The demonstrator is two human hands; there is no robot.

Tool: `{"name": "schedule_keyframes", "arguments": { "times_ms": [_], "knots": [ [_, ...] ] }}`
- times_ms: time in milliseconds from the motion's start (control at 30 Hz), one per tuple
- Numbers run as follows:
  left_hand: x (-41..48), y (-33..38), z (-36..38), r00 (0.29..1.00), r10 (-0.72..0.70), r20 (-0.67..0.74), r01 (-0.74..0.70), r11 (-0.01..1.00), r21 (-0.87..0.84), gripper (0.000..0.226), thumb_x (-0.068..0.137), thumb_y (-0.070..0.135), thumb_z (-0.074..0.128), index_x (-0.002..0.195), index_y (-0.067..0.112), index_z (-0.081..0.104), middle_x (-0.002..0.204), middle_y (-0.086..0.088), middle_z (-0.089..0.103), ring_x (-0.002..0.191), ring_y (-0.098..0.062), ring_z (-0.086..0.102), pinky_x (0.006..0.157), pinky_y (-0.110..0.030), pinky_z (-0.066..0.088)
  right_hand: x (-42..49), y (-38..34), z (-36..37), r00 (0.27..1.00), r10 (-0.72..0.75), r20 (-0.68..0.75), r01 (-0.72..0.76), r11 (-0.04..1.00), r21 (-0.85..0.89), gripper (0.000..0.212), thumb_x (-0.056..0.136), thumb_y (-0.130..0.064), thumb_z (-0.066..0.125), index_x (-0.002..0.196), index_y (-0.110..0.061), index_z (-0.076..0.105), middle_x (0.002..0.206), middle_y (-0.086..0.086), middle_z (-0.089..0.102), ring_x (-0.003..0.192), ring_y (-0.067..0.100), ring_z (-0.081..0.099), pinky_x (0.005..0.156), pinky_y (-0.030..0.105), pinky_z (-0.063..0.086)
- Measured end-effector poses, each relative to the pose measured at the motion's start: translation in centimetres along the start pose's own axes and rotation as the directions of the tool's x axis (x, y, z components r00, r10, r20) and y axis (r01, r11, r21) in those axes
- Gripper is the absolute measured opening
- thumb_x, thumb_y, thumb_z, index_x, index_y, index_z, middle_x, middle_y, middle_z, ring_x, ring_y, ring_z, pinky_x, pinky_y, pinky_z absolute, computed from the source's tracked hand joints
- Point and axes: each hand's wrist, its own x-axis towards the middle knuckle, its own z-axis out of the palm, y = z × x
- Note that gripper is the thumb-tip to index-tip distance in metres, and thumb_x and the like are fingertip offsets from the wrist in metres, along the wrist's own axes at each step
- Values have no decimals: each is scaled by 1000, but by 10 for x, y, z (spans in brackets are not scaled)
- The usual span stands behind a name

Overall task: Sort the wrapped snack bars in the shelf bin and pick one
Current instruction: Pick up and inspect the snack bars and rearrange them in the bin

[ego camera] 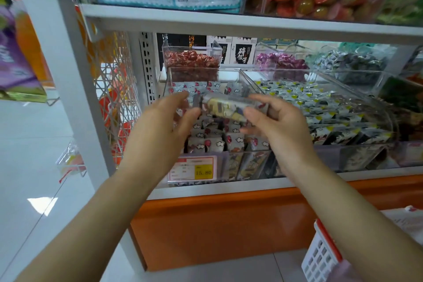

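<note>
Hanging crosswise at centre frame, long axis left to right, right end dipping slightly: a wrapped snack bar (225, 107), just above the clear shelf bin (169, 84). Pinched at its right end by thumb and curled fingers of the right hand (274, 121); thumb of the left hand (163, 121) at the bar's left end, grip there too blurred to tell.

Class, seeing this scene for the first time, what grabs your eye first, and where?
First, the right hand pinching a wrapped snack bar at mid-frame, the left hand at its other end, over the clear bin of wrapped bars. Next, the price tag on the bin's front and the orange shelf base below.
</note>
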Motion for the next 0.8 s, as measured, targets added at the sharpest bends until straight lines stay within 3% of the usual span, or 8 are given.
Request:
{"name": "schedule_keyframes", "arguments": {
  "times_ms": [67,133,267,367,400,633,733,800],
  "knots": [
    [14,-12,-5,998,49,-30,-40,966,255,56,89,44,48,138,18,41,134,-4,50,122,-24,44,103,-40,35,24,-4,10,999,-32,-29,30,997,-77,27,84,-8,66,110,-12,56,104,8,65,73,11,69,62,20,57],
    [24,-26,-7,999,17,51,-35,924,381,65,90,45,49,144,15,30,149,-6,33,136,-26,24,111,-40,19,53,-4,26,998,-62,-2,61,981,-183,22,84,-7,65,103,-6,54,105,14,64,78,15,67,67,26,58],
    [22,-49,2,979,-93,180,26,939,343,73,91,49,44,149,18,12,155,-5,17,141,-23,11,113,-39,11,108,4,66,988,-154,19,150,910,-387,25,86,-13,65,106,-1,56,106,7,60,99,23,60,88,40,51],
    [21,-53,5,981,-87,171,36,959,281,72,91,48,42,148,18,10,154,-4,18,139,-19,10,112,-38,12,138,13,87,968,-241,74,246,834,-494,24,86,-14,65,107,-4,58,107,3,59,96,13,53,72,7,42],
    [22,-53,5,980,-84,179,33,962,272,72,91,49,42,149,18,10,154,-4,18,139,-17,10,112,-36,11,145,17,91,961,-246,123,273,794,-543,20,86,-14,64,103,-6,59,103,3,58,93,11,50,65,5,35],
    [23,-55,3,962,-107,251,58,979,194,75,91,51,40,149,23,2,155,0,14,135,-9,7,111,-37,12,161,34,118,900,-34,435,365,605,-708,27,86,-25,66,103,-4,66,105,11,66,97,25,60,85,35,47],
    [23,-55,1,951,-119,286,78,986,150,76,90,53,40,148,28,0,154,2,16,132,-6,9,110,-36,15,161,43,123,819,141,556,476,376,-795,25,96,-30,49,101,-15,68,109,6,64,113,26,51,105,49,32],
    [23,-55,-1,944,-123,308,85,988,132,77,89,53,40,148,29,-2,153,1,18,132,-7,11,108,-36,16,166,46,122,822,136,552,467,393,-792,25,98,-24,42,103,-17,66,115,5,63,116,26,50,107,50,30]
  ]
}}
